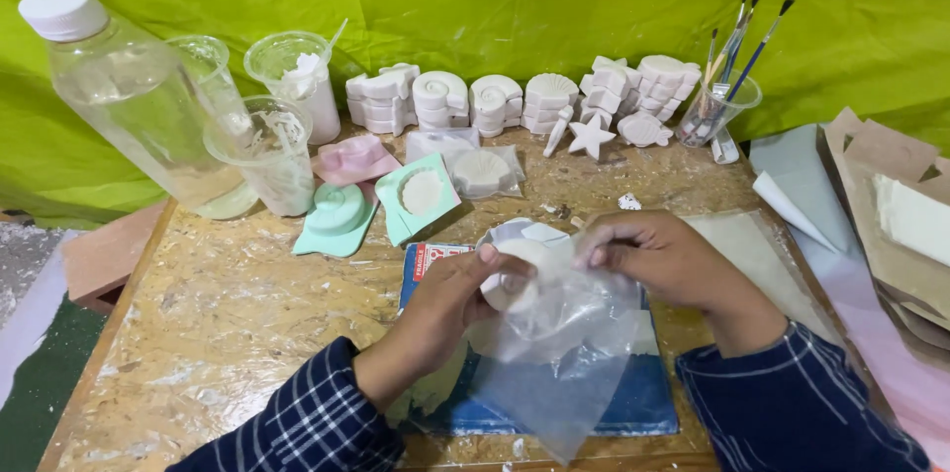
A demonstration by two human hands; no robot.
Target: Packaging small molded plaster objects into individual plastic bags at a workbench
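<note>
1. Risk, as a judgement: the white plaster cast (513, 272) looks brittle. It is held over the blue mat (633, 398), so a slip of the thumb could drop it onto the mat or the chipboard table (218, 314) and chip an edge.
2. Risk: the clear plastic bag (564, 353) is thin and slack. If the cast snags at the bag's mouth, a hard pull could tear the film.
3. Risk: a second white piece (524, 232) lies just behind the cast, on the mat's far edge. A sweep of either wrist could knock it.
4. Left hand (445, 309): fingers curled around the cast, thumb pressed on top. A closed grip, not spread. It sits just left of the bag.
5. Right hand (663, 259): fingers bent, tips pinching the upper edge of the bag, right of the cast. Whether it also touches the cast I cannot tell.
6. The cast is at the bag's opening, above the mat's near-centre. How far it is inside the film is unclear.
7. Beyond the mat: mint-green moulds (381, 210), a pink mould (354, 159), a row of white shell and star casts (515, 101), and a cup of brushes (720, 101) to the far right.
8. Far left of the mat: a large clear bottle (139, 101) and plastic cups (267, 150).
</note>
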